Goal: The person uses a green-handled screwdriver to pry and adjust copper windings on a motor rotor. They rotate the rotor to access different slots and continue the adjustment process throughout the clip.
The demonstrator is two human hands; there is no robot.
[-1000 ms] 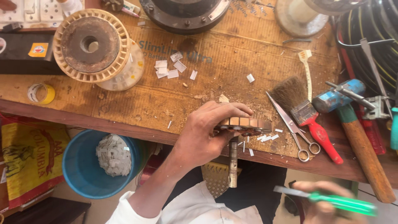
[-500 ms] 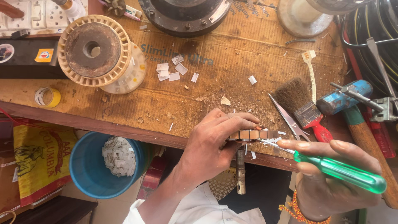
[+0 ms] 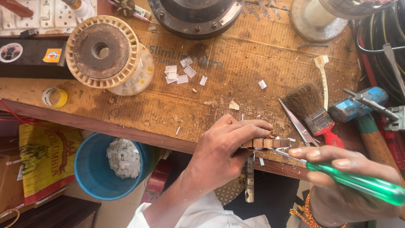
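My left hand (image 3: 225, 147) grips a small slotted metal rotor (image 3: 265, 143) at the front edge of the wooden workbench (image 3: 177, 101); its steel shaft (image 3: 249, 179) hangs down below the edge. My right hand (image 3: 341, 177) holds a screwdriver with a green translucent handle (image 3: 358, 183), and its thin metal tip reaches left to the rotor's slots. Small white paper slips (image 3: 179, 74) lie scattered on the bench behind my hands.
Scissors (image 3: 297, 122) and a red-handled brush (image 3: 314, 114) lie right of the rotor, then a blue-headed hammer (image 3: 358, 107). A cream plastic spool (image 3: 105, 52) and yellow tape roll (image 3: 54, 97) sit at left. A blue bucket (image 3: 95, 177) with paper scraps stands below the bench.
My right hand has risen from the bottom edge with the screwdriver and brought its tip to the rotor. My left hand keeps its grip, and the view has shifted slightly.
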